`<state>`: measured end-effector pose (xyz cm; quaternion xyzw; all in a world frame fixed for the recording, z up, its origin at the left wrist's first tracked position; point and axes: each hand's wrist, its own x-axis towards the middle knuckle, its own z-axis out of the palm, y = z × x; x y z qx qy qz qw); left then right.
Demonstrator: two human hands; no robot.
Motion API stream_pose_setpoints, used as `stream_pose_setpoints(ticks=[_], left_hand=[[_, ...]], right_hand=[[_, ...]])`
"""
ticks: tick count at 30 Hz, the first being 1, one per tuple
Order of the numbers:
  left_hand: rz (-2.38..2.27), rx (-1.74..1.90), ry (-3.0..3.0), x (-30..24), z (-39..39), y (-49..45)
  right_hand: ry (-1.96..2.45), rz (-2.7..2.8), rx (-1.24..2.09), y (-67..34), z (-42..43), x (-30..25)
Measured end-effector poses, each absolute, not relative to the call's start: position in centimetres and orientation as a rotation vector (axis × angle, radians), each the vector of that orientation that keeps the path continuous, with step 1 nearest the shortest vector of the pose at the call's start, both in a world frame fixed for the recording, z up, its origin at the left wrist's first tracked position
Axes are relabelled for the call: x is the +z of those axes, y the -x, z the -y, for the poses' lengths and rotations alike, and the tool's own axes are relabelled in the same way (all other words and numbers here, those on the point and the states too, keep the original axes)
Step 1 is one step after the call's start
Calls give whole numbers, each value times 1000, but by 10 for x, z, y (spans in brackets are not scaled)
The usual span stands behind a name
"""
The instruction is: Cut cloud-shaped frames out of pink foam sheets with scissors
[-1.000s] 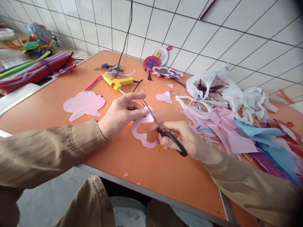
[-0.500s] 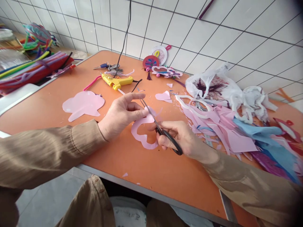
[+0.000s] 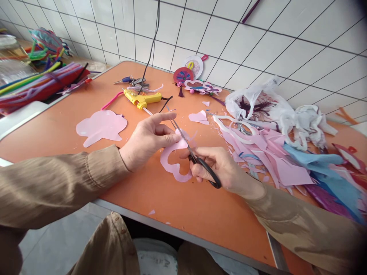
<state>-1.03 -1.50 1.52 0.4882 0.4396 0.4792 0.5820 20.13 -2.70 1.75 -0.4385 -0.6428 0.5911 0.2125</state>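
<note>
My left hand (image 3: 151,133) pinches the upper end of a pink cut-out paper frame (image 3: 169,165), thumb against fingers. The frame's curved outline hangs down over the orange table, its middle cut out. My right hand (image 3: 220,166) grips black-handled scissors (image 3: 204,165) through the loops, their blades pointing up and left. The blades lie across the pink piece beside my left thumb; whether they are fully closed I cannot tell. To the left of my left hand lies a pink cloud-shaped piece (image 3: 101,126), flat on the table.
A yellow glue gun (image 3: 143,100) with a black cord lies behind my left hand. Pink and blue scraps (image 3: 275,160) pile up on the right beside white plastic bags (image 3: 258,101). Finished round ornaments (image 3: 183,75) lean near the tiled wall. Pipe cleaners (image 3: 43,86) are at the far left.
Very little differs. The pink frame has shifted slightly to the right and down at its lower part; both hands and the scissors keep nearly the same place.
</note>
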Motion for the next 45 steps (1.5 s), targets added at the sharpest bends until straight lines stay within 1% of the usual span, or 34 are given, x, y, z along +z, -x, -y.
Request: stream_pose_setpoints(ticks=[10,45], left_hand=[[-988,1179,-1084,18,12,13],[-922,1132,-1029,18,15,10]], right_hand=[[1200,1786,1646,-202,26,15],[1240,1794,1620,-202,26,17]])
